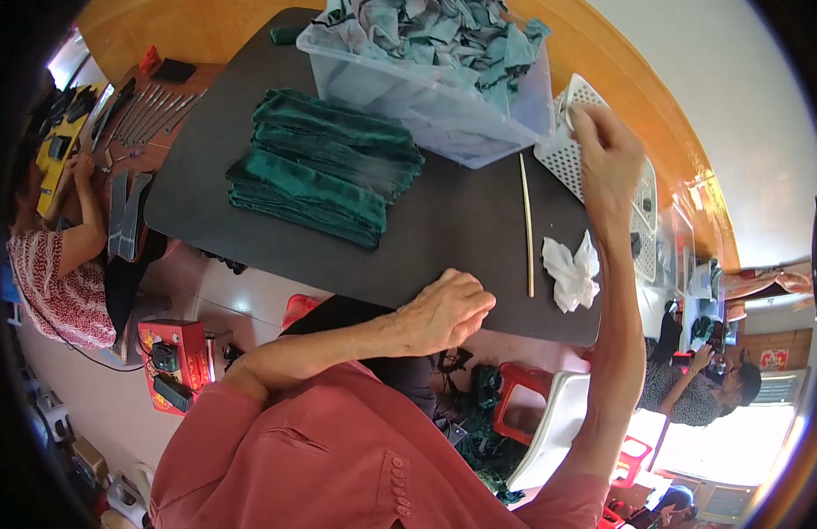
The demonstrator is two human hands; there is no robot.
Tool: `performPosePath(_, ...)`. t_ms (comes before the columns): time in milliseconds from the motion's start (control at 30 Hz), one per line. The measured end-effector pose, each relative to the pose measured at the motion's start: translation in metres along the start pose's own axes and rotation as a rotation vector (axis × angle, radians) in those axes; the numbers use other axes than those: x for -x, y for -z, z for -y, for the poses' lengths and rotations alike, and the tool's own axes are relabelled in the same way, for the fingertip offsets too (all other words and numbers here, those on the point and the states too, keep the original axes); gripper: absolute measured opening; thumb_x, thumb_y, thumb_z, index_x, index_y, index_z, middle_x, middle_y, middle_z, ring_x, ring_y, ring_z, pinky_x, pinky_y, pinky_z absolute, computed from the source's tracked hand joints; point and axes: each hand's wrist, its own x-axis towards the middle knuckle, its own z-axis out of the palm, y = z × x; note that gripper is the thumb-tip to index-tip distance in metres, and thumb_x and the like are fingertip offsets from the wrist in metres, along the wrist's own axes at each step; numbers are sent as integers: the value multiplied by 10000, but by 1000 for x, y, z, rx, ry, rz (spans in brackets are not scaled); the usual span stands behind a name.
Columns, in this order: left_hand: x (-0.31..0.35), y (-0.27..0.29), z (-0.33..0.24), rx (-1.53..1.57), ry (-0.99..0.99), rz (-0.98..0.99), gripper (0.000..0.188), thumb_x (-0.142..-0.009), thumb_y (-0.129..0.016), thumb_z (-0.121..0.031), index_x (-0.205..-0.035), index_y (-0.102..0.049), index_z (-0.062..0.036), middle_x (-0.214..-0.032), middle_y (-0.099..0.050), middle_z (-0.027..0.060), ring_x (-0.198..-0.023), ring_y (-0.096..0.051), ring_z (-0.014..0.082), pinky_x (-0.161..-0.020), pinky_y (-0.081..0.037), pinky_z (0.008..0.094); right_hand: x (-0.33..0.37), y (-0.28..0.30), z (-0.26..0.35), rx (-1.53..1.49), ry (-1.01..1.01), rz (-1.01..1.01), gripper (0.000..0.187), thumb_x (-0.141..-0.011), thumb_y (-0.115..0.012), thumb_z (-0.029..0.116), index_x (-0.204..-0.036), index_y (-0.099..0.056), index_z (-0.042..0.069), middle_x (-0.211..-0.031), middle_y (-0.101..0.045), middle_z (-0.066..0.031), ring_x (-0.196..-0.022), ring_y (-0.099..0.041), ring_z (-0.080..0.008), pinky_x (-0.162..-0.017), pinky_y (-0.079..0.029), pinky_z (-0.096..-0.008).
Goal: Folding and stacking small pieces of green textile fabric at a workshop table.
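Note:
My right hand [611, 163] reaches up at the right side of the dark table [461, 207], its thumb and bent fingers closed at the rim of a white perforated plastic basket [563, 159]. Most of the basket's inside is hidden behind that hand and forearm. Over the table's near edge, my left hand [448, 310] is curled into a loose fist; whatever may be inside the fingers is hidden. Dark green velvety fabric pieces [325, 167] lie in two neat stacks left of centre. A thin wooden stick [527, 229] and a crumpled white tissue [571, 271] lie near my right forearm.
A translucent plastic bin [426, 101] heaped with grey-green fabric scraps [444, 40] stands at the back. On the left, a person in a patterned top [60, 273] works at another table. Below the table are a red box [175, 366] and a red stool [520, 401].

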Motion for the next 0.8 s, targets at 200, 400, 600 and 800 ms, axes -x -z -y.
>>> performPosePath(200,0,-3,4,50,-24,-14,187,-771,-605,-18,-949,-548,-24,-796,-544,72,-808,-542,248,-785,-399,363,-71,-101,1,14,341,360,181,-761,-596,103,-910,-674,36,-736,-619,-75,-641,-581,-173,-647,-465,-288)
performPosePath(400,-2,1,2,81,-34,-12,196,-760,-612,-7,-943,-546,-32,-796,-536,72,-792,-534,249,-774,-394,360,-91,-115,-13,-202,452,556,209,-806,-607,100,-999,-645,31,-838,-611,-32,-716,-556,-110,-675,-443,-222)
performPosePath(600,2,3,1,87,-23,2,156,-775,-603,-25,-920,-547,-42,-778,-526,65,-776,-527,253,-775,-391,362,-52,-41,26,-647,-86,265,239,-920,-540,218,-1031,-584,11,-848,-601,-38,-637,-487,-62,-530,-357,-193)
performPosePath(800,-11,33,-16,696,351,101,306,-820,-607,-171,-1090,-522,-54,-959,-608,107,-919,-582,219,-832,-441,348,56,-2,25,-622,-133,49,181,-901,-543,151,-1001,-609,16,-786,-615,-25,-592,-505,-61,-546,-387,-183)
